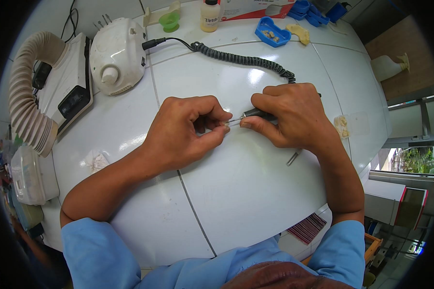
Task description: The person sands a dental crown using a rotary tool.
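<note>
My right hand (291, 111) grips a dark rotary handpiece (258, 113) with a thin metal bit pointing left. The fingertips of my left hand (185, 130) pinch a small pale piece (226, 123) at the bit's end, too small to make out clearly. A black coiled cord (236, 59) runs from behind my right hand to a white control unit (115, 58) at the back left. A short metal rod (292, 157) lies on the white tiled worktop (236, 192), just below my right hand.
A hose (29, 96) and box machine (65, 91) stand left, above a lidded container (29, 173). A bottle (210, 19), green cup (169, 21), blue tray (272, 33) and yellow mold (299, 33) sit at back. A clear box of pale pieces (342, 126) is right.
</note>
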Tool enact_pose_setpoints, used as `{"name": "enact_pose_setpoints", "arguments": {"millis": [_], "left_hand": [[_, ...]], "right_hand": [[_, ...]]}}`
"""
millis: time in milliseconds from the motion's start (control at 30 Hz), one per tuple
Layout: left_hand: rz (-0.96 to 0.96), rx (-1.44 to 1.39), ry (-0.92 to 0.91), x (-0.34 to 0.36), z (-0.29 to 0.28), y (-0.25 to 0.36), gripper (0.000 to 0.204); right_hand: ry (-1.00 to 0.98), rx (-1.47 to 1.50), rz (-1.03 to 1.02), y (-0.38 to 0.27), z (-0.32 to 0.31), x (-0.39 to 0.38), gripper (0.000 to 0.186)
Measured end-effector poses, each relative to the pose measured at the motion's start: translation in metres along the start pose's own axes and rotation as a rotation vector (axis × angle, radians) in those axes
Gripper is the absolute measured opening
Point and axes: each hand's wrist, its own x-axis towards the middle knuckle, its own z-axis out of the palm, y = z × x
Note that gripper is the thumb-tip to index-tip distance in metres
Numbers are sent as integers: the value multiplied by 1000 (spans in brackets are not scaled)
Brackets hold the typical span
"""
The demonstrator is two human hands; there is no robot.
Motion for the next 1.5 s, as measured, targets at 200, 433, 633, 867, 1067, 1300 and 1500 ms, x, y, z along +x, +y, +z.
{"name": "enact_pose_setpoints", "arguments": {"millis": [200,433,633,867,1067,1300,1500], "left_hand": [[-28,1,-3,0,-1,4,17],[-31,-2,-5,0,0,4,17],[-12,-3,-1,-1,-1,3,17],[-4,-5,-1,0,0,2,17],[24,1,0,0,-1,1,17],[25,-7,4,0,0,0,17],[11,-18,5,0,1,1,17]], "right_hand": [[11,-1,-7,0,0,0,58],[-2,8,3,1,1,0,58],[10,0,2,0,0,0,58],[13,-4,-10,0,-1,0,58],[0,-11,-2,1,0,0,58],[24,0,-22,0,1,0,57],[31,6,-25,2,1,-1,58]]}}
